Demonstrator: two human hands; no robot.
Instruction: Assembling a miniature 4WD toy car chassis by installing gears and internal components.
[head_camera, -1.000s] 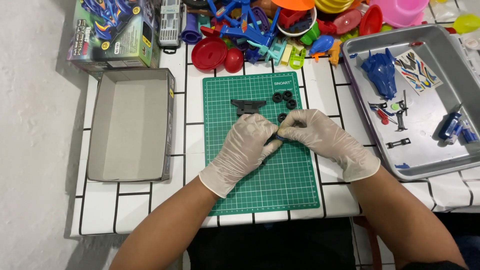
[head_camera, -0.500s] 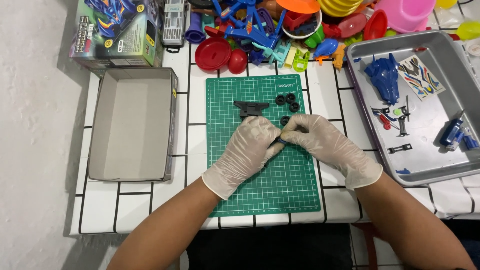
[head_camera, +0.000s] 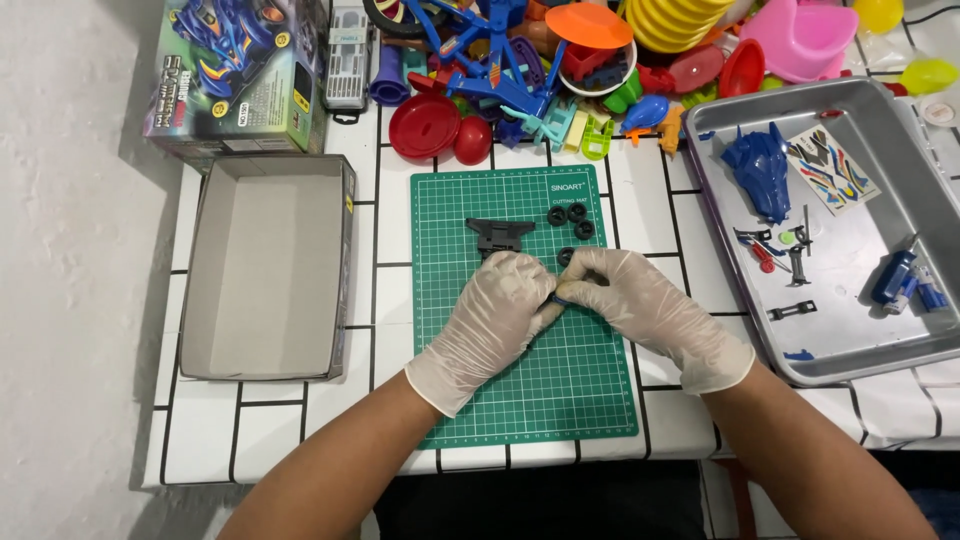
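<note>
Both gloved hands meet over the middle of the green mat (head_camera: 520, 400). The left hand (head_camera: 492, 315) and right hand (head_camera: 630, 300) pinch one small dark part (head_camera: 560, 296) between their fingertips (mostly hidden). A black chassis piece (head_camera: 500, 235) and tyres (head_camera: 572, 218) lie on the mat just beyond them; the steel tray (head_camera: 850, 340) sits right of the mat.

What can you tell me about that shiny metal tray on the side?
The metal tray is a silver, rectangular pan with raised walls and rounded corners, sitting flat on the tiled table, right of the green mat. Inside lie a blue car body, a sticker sheet and small dark parts. Neither hand touches it.
</note>
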